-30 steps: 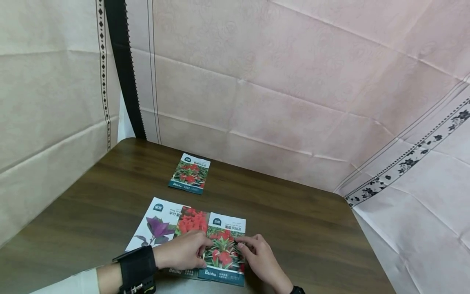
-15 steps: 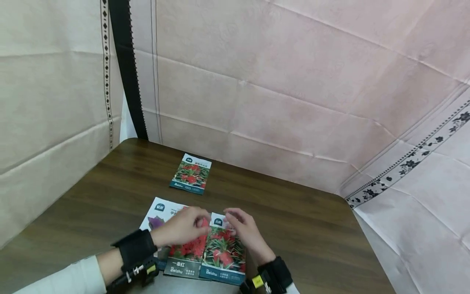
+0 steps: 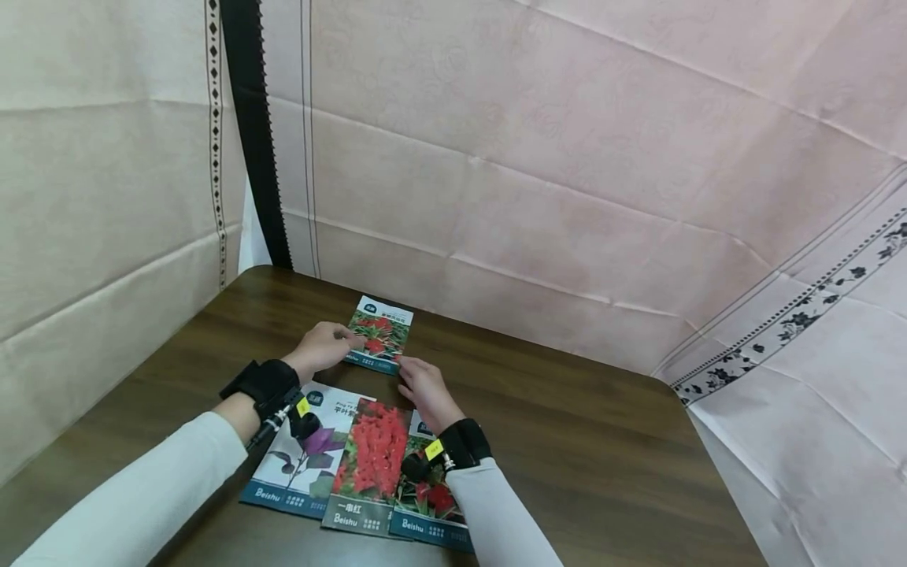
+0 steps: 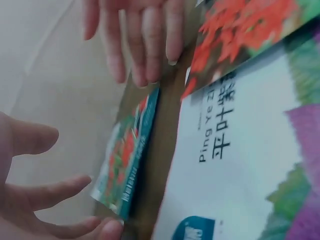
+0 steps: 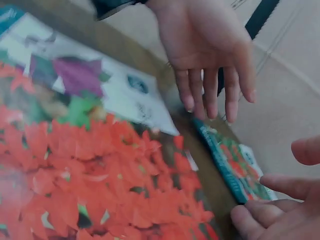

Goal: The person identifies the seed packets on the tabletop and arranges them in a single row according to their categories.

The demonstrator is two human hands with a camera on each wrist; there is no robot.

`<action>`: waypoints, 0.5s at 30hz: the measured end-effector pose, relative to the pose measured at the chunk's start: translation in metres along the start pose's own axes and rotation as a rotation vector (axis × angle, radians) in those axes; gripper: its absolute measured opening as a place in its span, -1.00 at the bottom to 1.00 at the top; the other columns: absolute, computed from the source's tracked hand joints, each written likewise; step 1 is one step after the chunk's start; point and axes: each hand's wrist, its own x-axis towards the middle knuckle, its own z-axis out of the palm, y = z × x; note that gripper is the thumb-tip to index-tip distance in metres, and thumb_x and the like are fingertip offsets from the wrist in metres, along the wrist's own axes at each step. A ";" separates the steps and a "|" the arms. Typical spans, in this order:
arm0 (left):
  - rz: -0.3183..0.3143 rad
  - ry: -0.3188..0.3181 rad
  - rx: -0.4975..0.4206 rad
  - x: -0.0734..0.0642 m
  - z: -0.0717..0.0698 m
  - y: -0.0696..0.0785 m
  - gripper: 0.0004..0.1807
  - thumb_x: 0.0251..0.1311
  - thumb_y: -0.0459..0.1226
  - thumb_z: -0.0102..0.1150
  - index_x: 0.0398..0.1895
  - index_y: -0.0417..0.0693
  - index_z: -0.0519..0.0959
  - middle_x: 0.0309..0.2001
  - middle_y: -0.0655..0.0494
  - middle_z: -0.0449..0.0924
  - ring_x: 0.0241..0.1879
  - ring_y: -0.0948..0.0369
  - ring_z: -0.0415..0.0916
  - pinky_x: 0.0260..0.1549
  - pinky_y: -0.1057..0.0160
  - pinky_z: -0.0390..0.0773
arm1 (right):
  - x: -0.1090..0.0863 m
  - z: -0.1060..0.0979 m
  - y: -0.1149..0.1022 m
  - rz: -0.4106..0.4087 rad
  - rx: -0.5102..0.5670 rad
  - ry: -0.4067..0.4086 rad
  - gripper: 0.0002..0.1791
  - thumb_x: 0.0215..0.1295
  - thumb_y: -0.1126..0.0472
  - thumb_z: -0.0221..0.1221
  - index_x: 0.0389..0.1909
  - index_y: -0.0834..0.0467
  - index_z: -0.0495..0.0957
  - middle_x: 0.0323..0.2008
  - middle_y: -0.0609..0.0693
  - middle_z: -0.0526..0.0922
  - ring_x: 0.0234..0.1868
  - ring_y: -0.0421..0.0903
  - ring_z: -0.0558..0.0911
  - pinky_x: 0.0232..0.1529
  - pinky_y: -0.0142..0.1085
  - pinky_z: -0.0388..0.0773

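A small flower seed packet (image 3: 383,335) with red blooms lies at the back of the table. My left hand (image 3: 322,350) reaches its left side, fingertips overlapping the picture in the head view. At its lower right corner is my right hand (image 3: 428,390), fingers extended. Both wrist views show loosely spread fingers on either side of the packet (image 4: 127,155), gripping nothing. Nearer me lie three larger packets in an overlapping row: a white one with a purple flower (image 3: 286,465), a red-flowered one (image 3: 372,449), and a green-and-red one (image 3: 425,524) partly hidden by my right wrist.
The brown wooden table (image 3: 602,457) has rounded back corners. Pale patterned cloth (image 3: 531,197) hangs behind it, with a black strip (image 3: 258,134) at the left. Each wrist wears a black strap (image 3: 265,390) with a small camera.
Both hands have left the row of larger packets and moved forward to the small packet at the back. The packets lie where they were.
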 end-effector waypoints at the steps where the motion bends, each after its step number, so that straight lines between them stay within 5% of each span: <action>1: -0.018 -0.001 -0.027 0.004 0.000 -0.003 -0.39 0.27 0.06 -0.06 0.17 -0.26 0.38 0.28 -0.26 0.22 0.25 -0.15 0.15 0.14 -0.10 0.24 | 0.003 0.002 0.001 0.010 -0.005 0.005 -0.42 0.43 0.07 -0.12 0.35 0.31 0.16 0.38 0.19 0.13 0.40 0.09 0.08 0.28 -0.11 0.17; 8: -0.008 0.048 -0.148 0.017 -0.001 -0.015 -0.56 0.31 -0.22 -0.07 0.17 -0.30 0.40 0.24 -0.26 0.26 0.21 -0.11 0.19 0.15 -0.08 0.23 | 0.007 0.006 0.004 0.010 -0.021 0.033 -0.46 0.41 0.09 -0.09 0.29 0.34 0.25 0.36 0.22 0.16 0.38 0.09 0.12 0.24 -0.15 0.24; 15: 0.076 0.075 -0.162 0.009 0.005 -0.001 -0.53 0.21 -0.40 -0.08 0.24 -0.23 0.37 0.35 -0.23 0.13 0.26 -0.08 0.11 0.16 -0.10 0.21 | 0.009 0.001 0.003 -0.001 -0.005 0.064 -0.53 0.42 0.09 -0.11 0.18 0.32 0.39 0.32 0.15 0.23 0.34 0.07 0.22 0.22 -0.09 0.27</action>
